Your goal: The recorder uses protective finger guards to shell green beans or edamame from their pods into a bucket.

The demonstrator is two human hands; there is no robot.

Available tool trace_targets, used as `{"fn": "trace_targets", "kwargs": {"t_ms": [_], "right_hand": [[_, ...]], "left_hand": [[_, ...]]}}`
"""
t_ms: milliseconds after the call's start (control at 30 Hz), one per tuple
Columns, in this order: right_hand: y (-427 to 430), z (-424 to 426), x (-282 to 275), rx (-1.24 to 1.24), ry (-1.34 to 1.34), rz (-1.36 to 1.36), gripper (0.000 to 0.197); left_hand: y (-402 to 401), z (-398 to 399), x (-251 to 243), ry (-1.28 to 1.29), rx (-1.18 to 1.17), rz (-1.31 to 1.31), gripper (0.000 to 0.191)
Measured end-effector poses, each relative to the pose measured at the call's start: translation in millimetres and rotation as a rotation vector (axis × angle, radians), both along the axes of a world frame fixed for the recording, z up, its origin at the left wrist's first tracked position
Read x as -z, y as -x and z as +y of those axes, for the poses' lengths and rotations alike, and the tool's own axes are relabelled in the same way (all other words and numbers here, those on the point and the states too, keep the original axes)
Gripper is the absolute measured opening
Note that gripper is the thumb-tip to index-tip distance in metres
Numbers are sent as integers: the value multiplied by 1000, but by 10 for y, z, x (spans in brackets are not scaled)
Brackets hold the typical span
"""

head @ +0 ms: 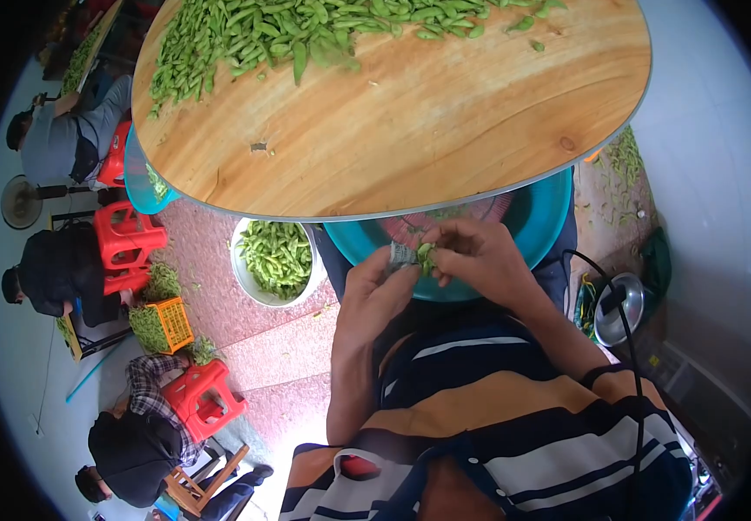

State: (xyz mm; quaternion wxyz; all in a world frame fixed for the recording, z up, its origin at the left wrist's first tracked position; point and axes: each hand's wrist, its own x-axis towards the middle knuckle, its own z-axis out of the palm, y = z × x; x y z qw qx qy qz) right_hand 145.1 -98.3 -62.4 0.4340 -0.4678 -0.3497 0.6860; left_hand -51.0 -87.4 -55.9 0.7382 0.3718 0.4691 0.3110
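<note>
Over a teal plastic basin (531,231), my two hands meet in front of my body. A green bean pod (425,259) is pinched between my fingertips, with my left hand (375,293) on one side and my right hand (483,257) on the other. Grey, printed-looking wrapping (402,254) covers a finger of my left hand. Inside the basin, partly hidden by the hands and tabletop, is a pink ribbed basket (408,225). A heap of green pods (264,39) covers the far part of the wooden tabletop (382,143) before me.
A white bucket (238,277) full of pods stands on the floor to the left. Red plastic stools (202,400), an orange crate (176,323) and several seated people are farther left. At right, a metal bowl (619,312) sits near a dark cable (626,319) and scattered pods (626,172).
</note>
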Motion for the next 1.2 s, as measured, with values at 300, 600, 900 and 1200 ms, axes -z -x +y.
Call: {"fn": "trace_targets", "kwargs": {"t_ms": [300,600,900,1200], "right_hand": [[-8,95,230,41,135,-16,26],[83,-162,299,-44,-186,-354,37],[48,-143,228,-87,-366,-567,16],[53,-199,196,-84,-355,-579,13]], "left_hand": [[-29,19,379,67,-18,-7,11],[-145,38,431,45,-163,-32,9],[-180,-25,305,13,-198,76,5],[-237,-113,228,-21,-241,79,3]]}}
